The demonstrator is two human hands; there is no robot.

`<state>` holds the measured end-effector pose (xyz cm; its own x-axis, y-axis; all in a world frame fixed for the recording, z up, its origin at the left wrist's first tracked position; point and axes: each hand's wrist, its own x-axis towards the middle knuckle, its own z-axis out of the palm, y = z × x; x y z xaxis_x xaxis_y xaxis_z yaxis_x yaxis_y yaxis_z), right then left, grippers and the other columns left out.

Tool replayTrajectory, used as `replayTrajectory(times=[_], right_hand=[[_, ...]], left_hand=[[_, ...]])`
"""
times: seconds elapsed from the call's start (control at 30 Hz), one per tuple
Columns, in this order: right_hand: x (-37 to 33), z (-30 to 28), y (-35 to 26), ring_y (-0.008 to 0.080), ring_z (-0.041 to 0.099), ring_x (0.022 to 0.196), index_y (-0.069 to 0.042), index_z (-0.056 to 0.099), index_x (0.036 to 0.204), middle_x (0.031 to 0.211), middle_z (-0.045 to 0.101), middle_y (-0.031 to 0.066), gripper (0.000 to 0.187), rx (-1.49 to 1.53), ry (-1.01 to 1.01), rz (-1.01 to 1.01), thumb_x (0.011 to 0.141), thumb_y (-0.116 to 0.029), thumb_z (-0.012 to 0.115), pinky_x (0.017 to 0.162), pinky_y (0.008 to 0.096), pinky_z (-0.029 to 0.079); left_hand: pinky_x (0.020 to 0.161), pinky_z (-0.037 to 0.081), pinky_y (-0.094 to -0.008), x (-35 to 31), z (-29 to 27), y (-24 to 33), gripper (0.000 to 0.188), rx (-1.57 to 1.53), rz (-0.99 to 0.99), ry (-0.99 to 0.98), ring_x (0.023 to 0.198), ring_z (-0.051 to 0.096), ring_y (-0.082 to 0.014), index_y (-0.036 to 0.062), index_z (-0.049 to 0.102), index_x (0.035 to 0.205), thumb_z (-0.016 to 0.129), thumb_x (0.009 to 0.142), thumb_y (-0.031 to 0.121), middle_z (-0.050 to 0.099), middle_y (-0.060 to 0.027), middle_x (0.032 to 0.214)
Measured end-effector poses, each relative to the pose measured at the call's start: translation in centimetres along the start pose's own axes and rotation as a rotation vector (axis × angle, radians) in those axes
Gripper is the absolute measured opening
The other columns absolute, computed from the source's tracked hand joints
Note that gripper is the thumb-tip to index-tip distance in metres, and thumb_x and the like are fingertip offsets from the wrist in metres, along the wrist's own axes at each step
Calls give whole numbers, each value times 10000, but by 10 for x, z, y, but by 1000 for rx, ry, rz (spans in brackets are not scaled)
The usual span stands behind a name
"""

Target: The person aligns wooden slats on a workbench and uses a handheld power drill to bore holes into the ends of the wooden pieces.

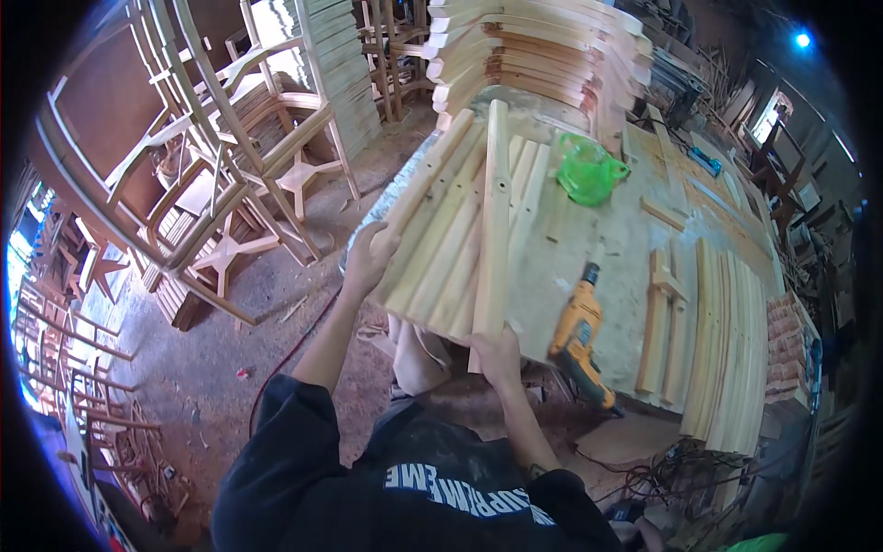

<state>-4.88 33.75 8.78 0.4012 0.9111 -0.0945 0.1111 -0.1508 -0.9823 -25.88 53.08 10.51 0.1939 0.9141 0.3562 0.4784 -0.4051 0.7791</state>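
Note:
A row of long pale wooden slats [441, 244] lies side by side on the near left of the workbench, their lower ends at its front edge. My left hand [371, 258] is closed at the outer edge of the leftmost wooden slat [428, 175], with its fingertips partly hidden. Near the bench front, my right hand [498, 357] grips the lower end of a longer wooden bar [496, 198]. That bar has small dark holes and lies slightly askew over the row. An orange and black cordless drill [579, 333] rests to the right of my right hand.
A green plastic bag [589, 169] sits on the workbench [543, 285]. Curved wooden parts [533, 64] are stacked at its far end. More slats [727, 340] lie at the right. Wooden chair frames [230, 138] stand on the left floor, where a cable [292, 354] runs.

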Motion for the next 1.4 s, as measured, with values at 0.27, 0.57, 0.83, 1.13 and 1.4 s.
replayTrajectory(times=[0.27,0.57,0.83,1.13,1.4], right_hand=[[76,154,-27,344,645,880,81,548,1026,924,646,247,486,-218,188,128,680,-242,658,784,402,501],[97,185,-37,436,552,1044,138,416,1210,1191,485,329,781,-720,10,140,712,-414,653,872,451,464],[96,196,-22,417,549,1010,69,466,1220,1092,529,281,620,-623,89,-15,777,-317,662,871,439,449],[98,199,-23,417,545,1003,113,406,1255,1100,502,264,698,-536,82,-67,783,-339,654,861,441,455],[103,204,-24,407,523,1030,95,421,1230,1105,487,248,687,-585,49,-22,781,-372,648,847,444,457]], left_hand=[[1089,265,-352,83,23,-143,692,-302,-333,-428,1318,354,-298,-45,369,1358,456,921,483,383,-241,1395],[1133,139,-328,84,37,-132,624,-423,-311,-531,1391,202,-275,8,230,1438,327,983,423,226,-182,1495],[1121,194,-354,91,38,-142,813,-474,-203,-590,1382,211,-320,-61,160,1428,551,885,401,215,-260,1470],[1105,234,-341,100,28,-128,880,-430,-168,-628,1355,278,-295,-68,116,1432,623,845,348,238,-247,1464],[1081,269,-336,101,27,-119,819,-567,-284,-536,1293,383,-284,-42,151,1438,616,849,287,361,-235,1402]])
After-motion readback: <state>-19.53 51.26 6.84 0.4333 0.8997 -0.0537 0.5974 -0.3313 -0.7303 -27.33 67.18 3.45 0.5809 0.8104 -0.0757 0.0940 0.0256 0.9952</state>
